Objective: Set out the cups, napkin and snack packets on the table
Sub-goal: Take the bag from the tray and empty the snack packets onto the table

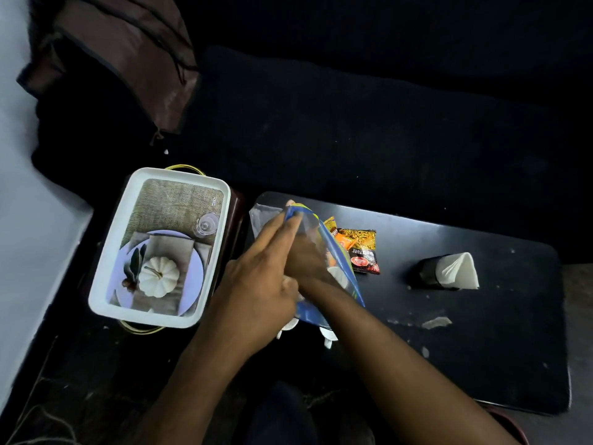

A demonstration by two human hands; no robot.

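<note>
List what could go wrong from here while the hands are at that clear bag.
1. The right hand is inside the clear blue-edged bag, which lies partly over the snack packets; pulling it out might drag them.
2. White pieces show under the bag at the table's near edge and may fall off.
3. The folded napkin sits upright in a dark cup; a sweep could topple it.

Snack packet (364,248): "MIXTURE".

I see a scuffed black rectangular table (481,332) at lower right, bearing an orange-and-black snack packet (361,248) at centre and a folded white paper napkin (459,271) right of it
</note>
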